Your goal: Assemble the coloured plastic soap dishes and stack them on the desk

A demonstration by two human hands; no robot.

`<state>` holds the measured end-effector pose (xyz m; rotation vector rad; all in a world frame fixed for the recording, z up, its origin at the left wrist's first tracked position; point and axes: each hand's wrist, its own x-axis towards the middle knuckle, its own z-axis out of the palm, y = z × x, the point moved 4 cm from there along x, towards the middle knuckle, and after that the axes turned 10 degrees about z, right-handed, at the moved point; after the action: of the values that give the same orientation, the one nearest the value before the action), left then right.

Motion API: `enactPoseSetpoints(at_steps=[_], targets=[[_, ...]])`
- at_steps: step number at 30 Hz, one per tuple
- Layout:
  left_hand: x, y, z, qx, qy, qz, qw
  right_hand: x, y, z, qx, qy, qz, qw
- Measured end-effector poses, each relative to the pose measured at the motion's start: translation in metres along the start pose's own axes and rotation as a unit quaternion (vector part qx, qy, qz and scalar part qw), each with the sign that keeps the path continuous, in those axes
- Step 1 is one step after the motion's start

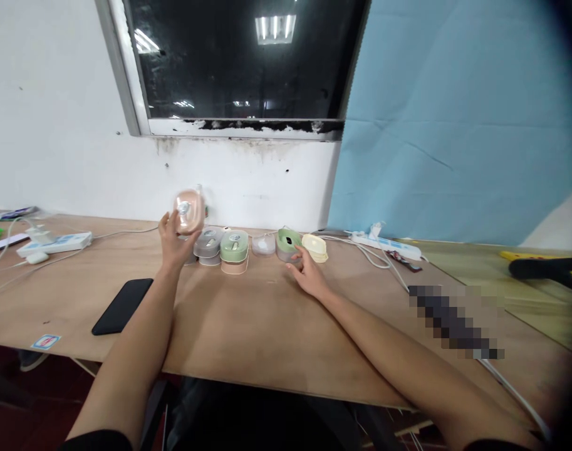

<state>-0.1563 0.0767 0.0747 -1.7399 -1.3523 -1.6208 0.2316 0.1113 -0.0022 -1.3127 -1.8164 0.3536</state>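
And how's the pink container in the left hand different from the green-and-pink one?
The pink container is raised in the left hand; the green-and-pink container sits on the table. The pink one tilts with its broad face toward us; the green-and-pink one stands upright. Both have rounded corners.

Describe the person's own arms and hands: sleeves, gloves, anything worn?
Left hand and right hand: no gloves. Both forearms bare, no watch or bracelet visible. Black left sleeve and black right sleeve show only as edges at the bottom.
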Motion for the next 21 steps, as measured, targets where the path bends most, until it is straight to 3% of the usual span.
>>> enactPoseSetpoints(at_steps=[3, 7, 13, 18, 21], targets=[[-0.007, -0.037, -0.008, 0.049, 0.002, -0.047, 0.998, 0.001, 0.000, 0.001, -0.008, -0.013, -0.006, 1.000], [-0.019, -0.059, -0.005, 0.052, -0.033, -0.096, 0.993, 0.001, 0.000, 0.002, -0.010, -0.019, -0.007, 1.000], [-0.022, -0.057, 0.000, 0.069, -0.038, -0.098, 0.992, 0.001, 0.000, 0.000, -0.014, -0.004, -0.005, 1.000], [-0.022, -0.052, -0.003, 0.108, -0.051, -0.155, 0.981, 0.014, 0.015, -0.014, -0.031, 0.079, 0.019, 0.996], [-0.021, -0.042, -0.007, 0.131, -0.015, -0.157, 0.979, 0.024, 0.036, -0.026, -0.068, 0.126, 0.075, 0.987]])
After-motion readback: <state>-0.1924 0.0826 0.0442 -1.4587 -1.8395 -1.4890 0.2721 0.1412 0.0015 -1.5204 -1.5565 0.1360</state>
